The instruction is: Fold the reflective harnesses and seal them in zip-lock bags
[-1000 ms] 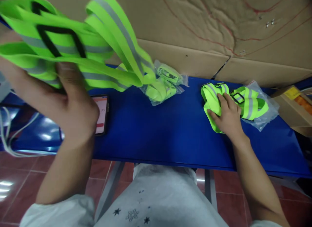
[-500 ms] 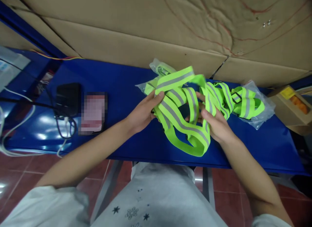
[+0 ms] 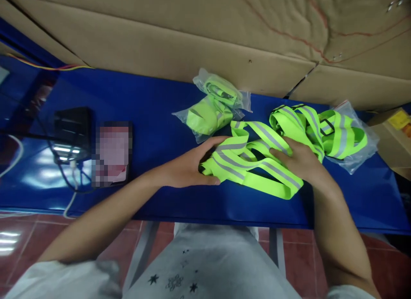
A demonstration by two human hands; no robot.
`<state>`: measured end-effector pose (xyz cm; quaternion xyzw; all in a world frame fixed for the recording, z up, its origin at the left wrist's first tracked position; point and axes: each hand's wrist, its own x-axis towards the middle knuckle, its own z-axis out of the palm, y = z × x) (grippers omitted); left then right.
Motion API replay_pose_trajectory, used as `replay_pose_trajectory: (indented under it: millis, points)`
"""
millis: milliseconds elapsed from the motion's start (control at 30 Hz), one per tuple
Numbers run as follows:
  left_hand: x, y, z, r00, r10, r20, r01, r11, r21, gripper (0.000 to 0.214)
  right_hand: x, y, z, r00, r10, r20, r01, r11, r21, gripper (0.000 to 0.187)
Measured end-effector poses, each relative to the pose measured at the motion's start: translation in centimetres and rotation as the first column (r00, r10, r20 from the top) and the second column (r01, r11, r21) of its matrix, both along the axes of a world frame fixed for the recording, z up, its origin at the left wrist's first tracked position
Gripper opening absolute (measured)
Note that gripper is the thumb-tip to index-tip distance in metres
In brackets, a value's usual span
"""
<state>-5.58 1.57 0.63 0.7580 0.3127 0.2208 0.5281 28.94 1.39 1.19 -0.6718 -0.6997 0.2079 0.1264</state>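
Note:
A loose tangle of neon yellow-green reflective straps (image 3: 231,162), with grey stripes down the bands, lies on the blue table in front of me. My left hand (image 3: 195,162) curves round its left end, thumb below and fingers above. Over the right side of the tangle, my right hand (image 3: 298,159) has its fingers hooked on a band. Another pile of the same straps (image 3: 293,121), with black buckles, is just behind my right hand. Beside that pile, more folded straps (image 3: 345,136) rest on a clear plastic bag (image 3: 369,147).
Two clear bags of folded green straps (image 3: 208,117) sit behind my left hand. A phone-like item with a blurred face (image 3: 114,151), a black box (image 3: 73,130) and cables are at left. A cardboard box (image 3: 391,134) stands at right. Brown board (image 3: 160,46) backs the blue table (image 3: 154,123).
Both hands have lowered the straps from above the table onto it. The tangle is flatter and the bagged straps behind it show more fully. The camera view has shifted slightly.

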Motion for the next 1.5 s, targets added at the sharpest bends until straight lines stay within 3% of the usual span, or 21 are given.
replay_pose_trajectory:
  millis: [100,200,267,367,467,533,667,800,900,967,1067,1133,1233,1400,1500]
  points:
    - [0.1,-0.4,-0.2,0.976,0.094,-0.197,-0.039,0.963,0.266,0.090,1.3,-0.3,0.9,0.973,-0.021,0.230,0.021,1.000,0.006,0.044]
    - [0.5,-1.0,-0.8,0.915,0.272,-0.299,-0.022,0.771,0.637,0.074,0.8,-1.5,1.6,0.917,0.004,0.398,-0.052,0.992,0.111,0.055]
    - [0.8,-1.2,-1.3,0.919,0.304,-0.251,-0.025,0.681,0.732,0.064,-0.2,-2.8,1.8,0.907,0.058,0.416,-0.169,0.958,0.233,0.071]
    - [1.3,-1.2,-1.9,0.960,0.221,-0.174,-0.031,0.698,0.716,0.056,-2.1,-5.1,1.6,0.903,0.186,0.388,-0.328,0.881,0.341,0.080]
    - [1.5,-0.9,-2.2,0.983,0.070,-0.172,0.060,0.754,0.654,0.056,-3.2,-7.1,0.6,0.843,0.451,0.292,-0.517,0.830,0.210,0.079]
    - [1.7,-0.8,-2.3,0.976,-0.039,-0.213,0.166,0.764,0.624,0.057,-3.3,-7.6,-0.3,0.791,0.560,0.246,-0.600,0.789,0.132,0.077]
    - [1.9,-1.1,-2.2,0.937,-0.118,-0.328,0.316,0.686,0.656,0.065,-2.5,-5.7,-1.8,0.754,0.627,0.195,-0.656,0.734,0.176,0.058]
    - [1.4,-1.0,-2.2,0.971,-0.096,-0.219,0.226,0.664,0.713,0.069,-2.3,-2.3,-2.5,0.744,0.658,0.117,-0.653,0.678,0.338,0.035]
    - [0.7,-0.6,-2.2,0.997,-0.080,-0.023,0.073,0.704,0.706,0.047,-2.6,-1.1,-2.7,0.769,0.634,0.076,-0.603,0.681,0.417,0.023]
    - [0.4,-0.4,-2.3,0.995,-0.004,0.098,-0.063,0.736,0.674,0.038,-2.6,-1.1,-2.8,0.788,0.614,0.044,-0.566,0.695,0.443,0.019]
    - [0.2,-0.1,-2.4,0.989,0.133,0.062,-0.143,0.775,0.615,0.032,-2.4,-1.4,-2.6,0.810,0.586,-0.004,-0.523,0.726,0.446,0.019]
    - [0.3,0.3,-2.6,0.989,0.150,-0.016,-0.109,0.785,0.610,0.029,-2.2,-1.5,-2.5,0.822,0.569,-0.036,-0.499,0.748,0.438,0.022]
    - [0.3,0.6,-2.6,0.998,0.044,-0.049,0.000,0.747,0.665,0.018,-2.2,-1.5,-2.5,0.828,0.560,-0.032,-0.496,0.758,0.424,0.022]
    - [0.6,-0.1,-2.2,0.944,-0.122,-0.308,0.310,0.655,0.690,0.039,-2.8,-1.5,-2.7,0.833,0.552,0.014,-0.512,0.763,0.393,0.019]
    - [0.9,-0.6,-2.3,0.919,-0.109,-0.380,0.353,0.657,0.665,0.052,-3.1,-1.7,-2.6,0.833,0.553,0.036,-0.520,0.758,0.393,0.017]
